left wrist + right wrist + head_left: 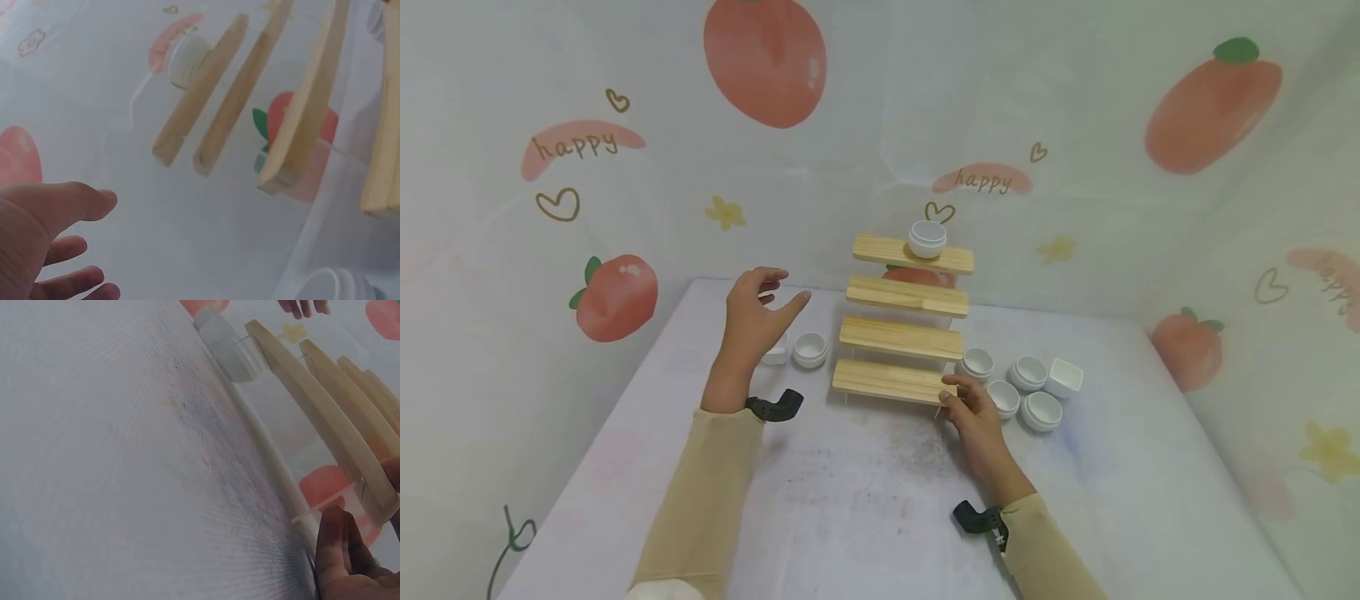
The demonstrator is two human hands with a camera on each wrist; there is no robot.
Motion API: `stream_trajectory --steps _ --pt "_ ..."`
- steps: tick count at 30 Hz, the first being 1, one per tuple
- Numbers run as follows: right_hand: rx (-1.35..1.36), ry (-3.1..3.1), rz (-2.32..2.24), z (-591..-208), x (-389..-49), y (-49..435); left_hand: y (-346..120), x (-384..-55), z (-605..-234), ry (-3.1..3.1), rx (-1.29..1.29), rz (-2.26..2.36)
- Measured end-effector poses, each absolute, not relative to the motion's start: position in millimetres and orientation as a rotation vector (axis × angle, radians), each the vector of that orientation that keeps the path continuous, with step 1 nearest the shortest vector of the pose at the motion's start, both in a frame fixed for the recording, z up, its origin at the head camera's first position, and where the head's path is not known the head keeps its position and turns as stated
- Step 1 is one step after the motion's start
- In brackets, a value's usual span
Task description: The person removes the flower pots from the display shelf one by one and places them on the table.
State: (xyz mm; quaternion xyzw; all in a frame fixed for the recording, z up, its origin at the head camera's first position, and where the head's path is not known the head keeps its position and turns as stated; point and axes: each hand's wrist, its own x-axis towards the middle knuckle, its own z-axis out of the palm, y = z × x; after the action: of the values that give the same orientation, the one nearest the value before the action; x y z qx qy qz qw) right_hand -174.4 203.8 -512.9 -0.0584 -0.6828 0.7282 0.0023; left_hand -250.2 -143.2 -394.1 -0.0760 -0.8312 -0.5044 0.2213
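Note:
A four-tier display stand (898, 340) with pale wooden boards stands on the table. One round white bowl (927, 240) sits on its top board, right of the middle. My right hand (983, 429) grips the right end of the lowest board. In the right wrist view, the fingers (334, 540) are beside the clear support under that board. My left hand (752, 321) is raised left of the stand, holding nothing, thumb and fingers apart. Below it stand another round white bowl (810, 351) and a white dish (777, 350) partly hidden by the hand.
Several round white bowls (1028, 373) and a square white dish (1064, 378) stand right of the display stand on the white table (850, 500). A fruit-printed backdrop (865, 142) rises behind and along both sides.

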Motion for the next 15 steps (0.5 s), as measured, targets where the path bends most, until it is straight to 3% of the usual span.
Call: stream_trajectory --steps 15 --pt "-0.18 -2.151 2.285 -512 -175 204 -103 -266 -377 -2.217 -0.331 -1.521"
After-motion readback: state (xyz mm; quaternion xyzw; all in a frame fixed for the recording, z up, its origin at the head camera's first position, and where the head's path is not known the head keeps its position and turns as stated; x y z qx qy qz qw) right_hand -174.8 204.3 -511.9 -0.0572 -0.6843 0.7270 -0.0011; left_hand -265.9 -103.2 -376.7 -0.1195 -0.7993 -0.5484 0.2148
